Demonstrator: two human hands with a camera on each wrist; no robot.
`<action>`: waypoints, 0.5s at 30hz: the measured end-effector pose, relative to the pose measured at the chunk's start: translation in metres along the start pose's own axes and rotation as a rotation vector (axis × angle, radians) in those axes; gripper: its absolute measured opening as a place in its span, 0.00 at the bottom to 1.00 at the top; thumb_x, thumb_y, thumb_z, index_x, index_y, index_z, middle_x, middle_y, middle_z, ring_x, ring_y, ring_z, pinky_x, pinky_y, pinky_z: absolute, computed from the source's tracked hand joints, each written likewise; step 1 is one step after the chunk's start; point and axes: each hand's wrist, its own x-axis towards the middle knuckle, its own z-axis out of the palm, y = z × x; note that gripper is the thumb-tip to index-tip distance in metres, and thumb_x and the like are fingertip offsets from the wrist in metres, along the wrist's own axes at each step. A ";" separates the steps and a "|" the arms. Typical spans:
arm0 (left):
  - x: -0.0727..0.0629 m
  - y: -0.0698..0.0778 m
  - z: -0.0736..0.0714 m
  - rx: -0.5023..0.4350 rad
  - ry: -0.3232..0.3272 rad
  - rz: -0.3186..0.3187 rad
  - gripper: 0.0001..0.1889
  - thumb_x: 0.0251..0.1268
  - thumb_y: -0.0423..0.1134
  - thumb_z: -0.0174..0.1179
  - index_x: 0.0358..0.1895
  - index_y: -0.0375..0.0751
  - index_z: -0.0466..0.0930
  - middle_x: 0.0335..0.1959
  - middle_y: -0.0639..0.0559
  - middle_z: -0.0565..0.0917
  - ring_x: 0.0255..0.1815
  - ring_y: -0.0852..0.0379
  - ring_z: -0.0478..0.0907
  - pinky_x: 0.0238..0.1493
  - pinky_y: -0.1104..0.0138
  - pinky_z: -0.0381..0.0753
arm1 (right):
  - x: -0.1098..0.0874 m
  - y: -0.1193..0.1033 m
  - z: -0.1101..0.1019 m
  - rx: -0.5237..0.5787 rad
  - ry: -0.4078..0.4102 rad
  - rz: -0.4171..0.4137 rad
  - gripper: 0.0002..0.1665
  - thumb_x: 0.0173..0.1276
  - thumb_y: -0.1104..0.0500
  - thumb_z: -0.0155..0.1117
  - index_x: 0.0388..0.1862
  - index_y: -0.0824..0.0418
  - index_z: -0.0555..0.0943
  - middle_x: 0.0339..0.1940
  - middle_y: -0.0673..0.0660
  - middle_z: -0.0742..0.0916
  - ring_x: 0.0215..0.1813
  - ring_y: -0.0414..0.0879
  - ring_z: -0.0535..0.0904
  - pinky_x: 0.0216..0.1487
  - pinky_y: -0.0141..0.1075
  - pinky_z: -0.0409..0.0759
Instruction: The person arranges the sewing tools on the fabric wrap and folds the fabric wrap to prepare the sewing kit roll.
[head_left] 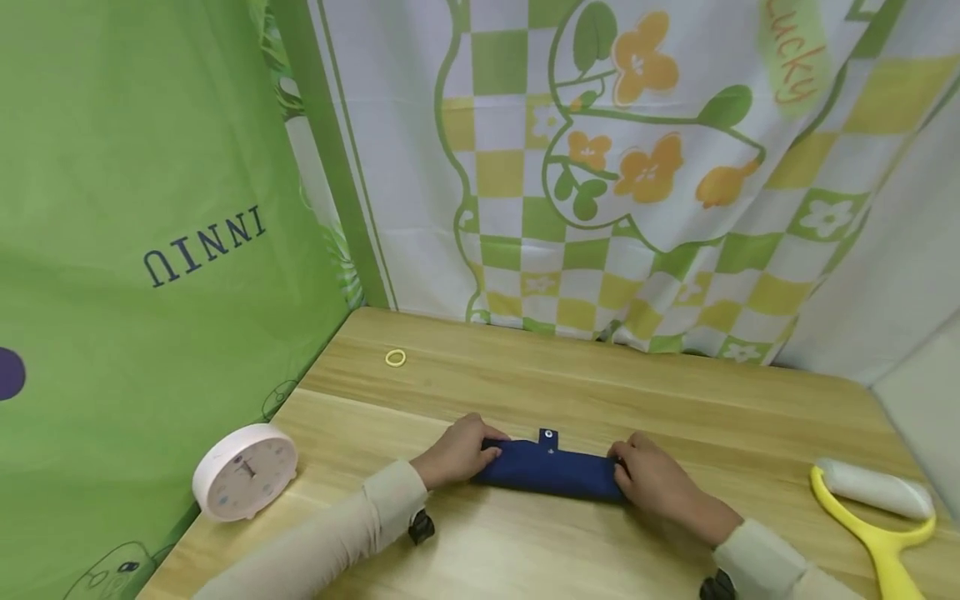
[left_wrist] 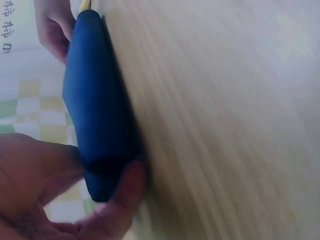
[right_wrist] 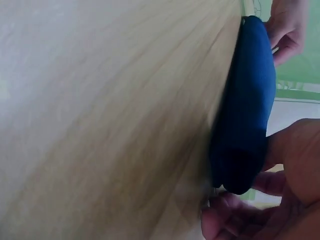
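A navy blue fabric roll (head_left: pixel 551 471), with a short snap tab (head_left: pixel 549 437) sticking out from its far edge, lies crosswise at the front of the wooden table. My left hand (head_left: pixel 462 451) grips its left end; in the left wrist view the thumb and fingers (left_wrist: pixel 131 187) curl around that end. At the opposite end my right hand (head_left: pixel 660 479) holds the roll, thumb on the near side. The right wrist view shows the roll (right_wrist: pixel 245 105) close along the tabletop, with the right fingers (right_wrist: pixel 225 215) bent around its end.
A pink round clock (head_left: pixel 243 472) stands at the table's left edge. Farther back lies a small yellow ring (head_left: pixel 395 357). On the right is a lint roller with a yellow handle (head_left: pixel 888 558). Patterned curtains (head_left: pixel 600 275) hang along the back and a green one (head_left: pixel 187 333) at the left.
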 end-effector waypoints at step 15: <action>0.022 0.018 -0.027 0.261 -0.132 0.274 0.23 0.67 0.51 0.62 0.63 0.50 0.80 0.61 0.53 0.81 0.65 0.54 0.75 0.67 0.63 0.75 | 0.047 -0.018 -0.019 0.186 -0.101 -0.100 0.08 0.69 0.63 0.62 0.44 0.65 0.84 0.32 0.52 0.86 0.34 0.40 0.78 0.34 0.35 0.78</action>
